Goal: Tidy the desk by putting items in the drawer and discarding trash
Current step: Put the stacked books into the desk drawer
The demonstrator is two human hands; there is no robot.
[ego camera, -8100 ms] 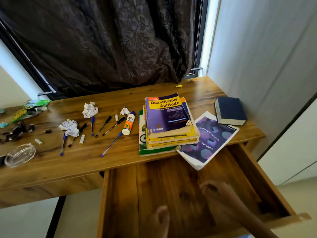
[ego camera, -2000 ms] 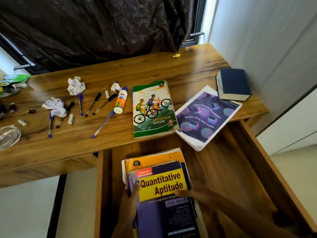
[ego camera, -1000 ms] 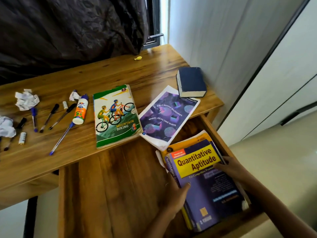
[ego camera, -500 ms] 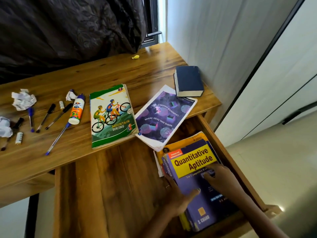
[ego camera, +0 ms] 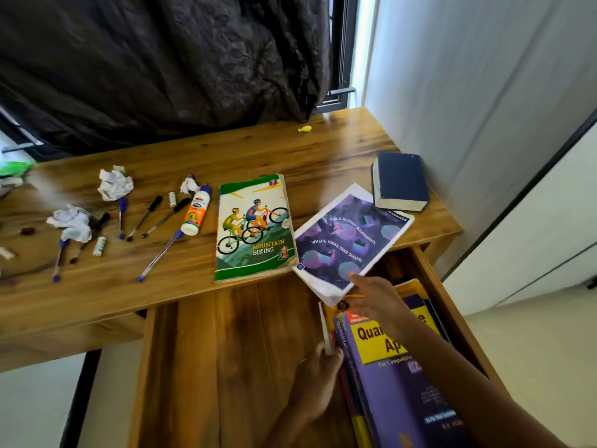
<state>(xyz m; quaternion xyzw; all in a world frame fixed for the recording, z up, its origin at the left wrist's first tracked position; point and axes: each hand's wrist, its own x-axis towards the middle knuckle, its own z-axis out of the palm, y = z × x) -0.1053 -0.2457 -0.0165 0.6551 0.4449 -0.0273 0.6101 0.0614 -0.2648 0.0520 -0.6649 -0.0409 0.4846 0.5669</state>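
Note:
The wooden drawer point(ego camera: 232, 367) stands pulled out below the desk point(ego camera: 161, 295). A stack of books point(ego camera: 397, 383), topped by a purple and yellow "Quantitative Aptitude", lies in its right half. My left hand point(ego camera: 316, 383) is at the stack's left edge, finger and thumb pinching a white-paged corner. Over the stack, my right hand point(ego camera: 378, 302) reaches forward, its spread fingertips touching the near corner of a purple booklet point(ego camera: 342, 240) that overhangs the desk edge. On the desk lie a "Mountain Biking" book point(ego camera: 255, 227) and a thick navy book point(ego camera: 400, 179).
Left of the books lie a glue bottle point(ego camera: 195, 211), several pens point(ego camera: 158, 257), small caps and two crumpled papers point(ego camera: 114, 184) point(ego camera: 72, 221). A yellow scrap point(ego camera: 304, 128) sits near the dark curtain point(ego camera: 161, 59). A wall point(ego camera: 484, 124) borders the desk's right side.
Both hands have come off the top of the stack. My right hand moved forward to the purple booklet's corner, and my left hand slid to the stack's left edge.

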